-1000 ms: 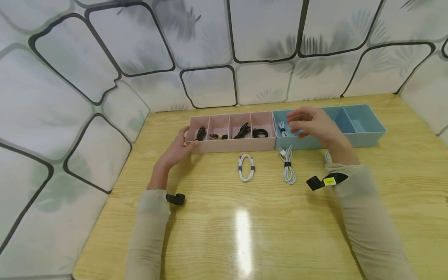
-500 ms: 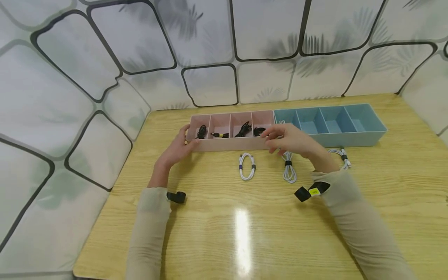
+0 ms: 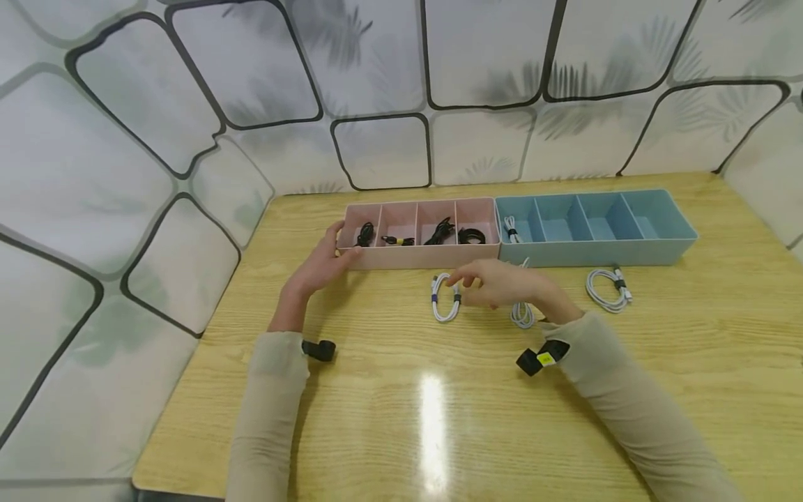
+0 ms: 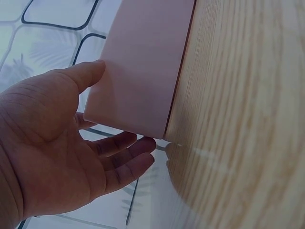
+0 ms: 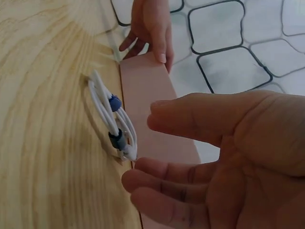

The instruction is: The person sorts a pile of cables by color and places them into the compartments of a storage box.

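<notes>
In the head view the left hand (image 3: 318,268) holds the left end of a pink divided box (image 3: 417,259); the left wrist view shows its thumb on the box's front face and its fingers around the end. Above the table, the right hand (image 3: 502,282) is at the right side of a white looped cable (image 3: 434,298) with dark ties. From the right wrist, that cable (image 5: 98,102) lies just beyond the spread thumb and fingers of the right hand (image 5: 248,152), with nothing between them. Part of a second white cable (image 3: 522,317) is hidden under the right hand.
Black cables (image 3: 441,231) lie in the pink box's compartments. Joined to its right end is a blue divided box (image 3: 596,253), with a white cable (image 3: 511,229) in its leftmost compartment. A coiled white cable (image 3: 610,305) is on the table in front of it.
The right hand has moved left and toward the table's front, from over the blue box to beside the looped white cable. The left hand stays on the pink box.
</notes>
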The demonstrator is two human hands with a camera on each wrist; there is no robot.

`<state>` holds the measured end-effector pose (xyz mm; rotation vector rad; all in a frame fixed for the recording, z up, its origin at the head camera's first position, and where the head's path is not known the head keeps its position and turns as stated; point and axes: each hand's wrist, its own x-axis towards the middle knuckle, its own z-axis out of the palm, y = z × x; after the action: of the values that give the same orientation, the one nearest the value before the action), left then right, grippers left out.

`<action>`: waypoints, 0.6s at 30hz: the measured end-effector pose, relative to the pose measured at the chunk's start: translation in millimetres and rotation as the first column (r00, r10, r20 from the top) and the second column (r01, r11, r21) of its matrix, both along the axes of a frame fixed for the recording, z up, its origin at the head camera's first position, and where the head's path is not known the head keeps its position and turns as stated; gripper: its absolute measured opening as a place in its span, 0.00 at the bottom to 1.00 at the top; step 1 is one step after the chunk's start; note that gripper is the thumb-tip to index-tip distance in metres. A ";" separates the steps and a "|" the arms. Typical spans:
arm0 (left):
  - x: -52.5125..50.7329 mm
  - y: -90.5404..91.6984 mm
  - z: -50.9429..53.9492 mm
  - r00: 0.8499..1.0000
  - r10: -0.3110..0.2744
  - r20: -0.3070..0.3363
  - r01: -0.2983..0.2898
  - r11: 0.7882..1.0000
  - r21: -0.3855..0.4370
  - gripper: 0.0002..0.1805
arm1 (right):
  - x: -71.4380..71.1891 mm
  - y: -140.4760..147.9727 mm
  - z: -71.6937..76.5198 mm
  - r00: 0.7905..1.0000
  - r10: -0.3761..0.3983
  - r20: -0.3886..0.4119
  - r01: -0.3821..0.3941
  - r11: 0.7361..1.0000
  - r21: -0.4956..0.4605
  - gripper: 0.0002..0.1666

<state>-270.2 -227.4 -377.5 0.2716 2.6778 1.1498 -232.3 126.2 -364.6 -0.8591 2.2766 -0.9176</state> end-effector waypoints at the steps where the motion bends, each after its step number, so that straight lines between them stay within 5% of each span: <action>1: 0.4 0.5 0.4 1.000 0.002 0.002 -0.002 1.000 -0.001 0.43 | 0.2 -1.7 -1.6 1.000 0.022 -0.005 -0.022 1.000 0.010 0.25; 8: 1.1 2.1 1.8 1.000 0.007 0.005 -0.007 1.000 -0.005 0.44 | 0.4 -10.0 -10.4 0.977 0.148 -0.156 -0.135 0.987 0.093 0.23; 18: -0.3 2.3 1.1 1.000 0.015 0.009 -0.015 1.000 -0.009 0.43 | 3.7 -16.2 -10.7 0.974 0.103 -0.204 -0.088 0.993 0.080 0.11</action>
<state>-270.5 -225.2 -376.4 0.2448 2.6810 1.1407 -228.6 110.0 -375.3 -1.0665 2.4035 -0.7300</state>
